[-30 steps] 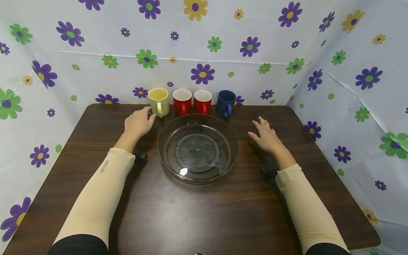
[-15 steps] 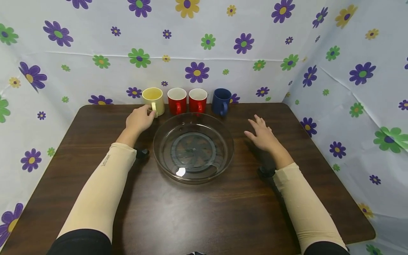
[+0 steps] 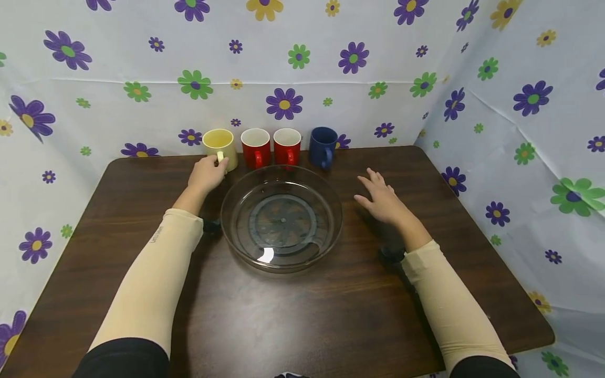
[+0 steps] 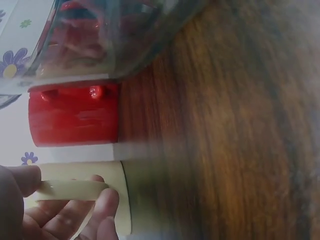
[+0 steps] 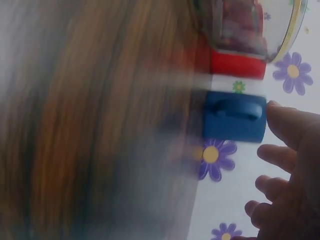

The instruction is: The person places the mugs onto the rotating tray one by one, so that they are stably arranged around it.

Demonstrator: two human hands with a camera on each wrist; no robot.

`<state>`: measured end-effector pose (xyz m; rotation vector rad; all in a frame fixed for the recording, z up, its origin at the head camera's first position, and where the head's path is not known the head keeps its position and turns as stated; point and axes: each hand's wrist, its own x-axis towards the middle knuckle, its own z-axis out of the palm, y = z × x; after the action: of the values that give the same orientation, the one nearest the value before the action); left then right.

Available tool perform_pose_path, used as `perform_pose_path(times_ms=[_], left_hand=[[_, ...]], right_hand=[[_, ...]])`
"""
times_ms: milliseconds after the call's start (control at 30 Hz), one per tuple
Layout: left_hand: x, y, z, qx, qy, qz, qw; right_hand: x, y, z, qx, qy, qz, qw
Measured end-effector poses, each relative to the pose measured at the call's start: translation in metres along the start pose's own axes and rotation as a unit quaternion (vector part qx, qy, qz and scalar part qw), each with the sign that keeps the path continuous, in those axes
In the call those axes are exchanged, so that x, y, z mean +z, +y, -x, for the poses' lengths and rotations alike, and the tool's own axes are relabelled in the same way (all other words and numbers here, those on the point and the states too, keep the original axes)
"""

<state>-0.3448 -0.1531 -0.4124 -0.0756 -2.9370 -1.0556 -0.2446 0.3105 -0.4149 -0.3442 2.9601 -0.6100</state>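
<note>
A yellow mug stands at the back left of the table. My left hand holds it by the handle, with the fingers curled through and the thumb against it in the left wrist view. Two red mugs and a blue mug stand to its right in a row, their handles facing me. In front of the row sits a large round see-through bowl. To the right of the bowl, my right hand hovers above the table, fingers spread and holding nothing, nearest to the blue mug.
The dark wooden table extends toward me and to both sides. A white flowered cloth hangs close behind the mugs, and another side of it runs along the right. The bowl's rim overlaps the red mugs' lower parts in the head view.
My left hand has reached the yellow mug's handle and its fingers have closed round it. The head view has shifted slightly right. My right hand stays about where it was.
</note>
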Motion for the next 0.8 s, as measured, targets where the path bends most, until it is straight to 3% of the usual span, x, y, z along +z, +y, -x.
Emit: perform_pose_path(times_ms=[100, 233, 433, 533, 700, 800], left_hand=[[0.001, -0.002, 0.0, -0.004, 0.001, 0.033, 0.9995], [0.002, -0.003, -0.001, -0.007, -0.004, 0.045, 0.999], [0.004, -0.001, -0.003, -0.026, -0.029, 0.099, 0.9943], [0.006, -0.002, -0.005, -0.045, -0.046, 0.136, 0.9887], [0.007, -0.003, -0.007, -0.062, -0.065, 0.17, 0.9814], [0.006, -0.002, -0.009, -0.078, -0.091, 0.221, 0.9679]], right_hand=[[0.002, -0.01, -0.002, -0.02, -0.011, -0.022, 0.9995], [0.002, -0.023, -0.001, -0.047, -0.03, -0.064, 0.9964], [-0.003, -0.046, 0.004, -0.092, -0.072, -0.149, 0.982], [-0.002, -0.052, 0.004, -0.113, -0.105, -0.169, 0.9735], [0.002, -0.053, 0.005, -0.131, -0.12, -0.159, 0.9713], [0.005, -0.051, 0.005, -0.131, -0.118, -0.157, 0.9716]])
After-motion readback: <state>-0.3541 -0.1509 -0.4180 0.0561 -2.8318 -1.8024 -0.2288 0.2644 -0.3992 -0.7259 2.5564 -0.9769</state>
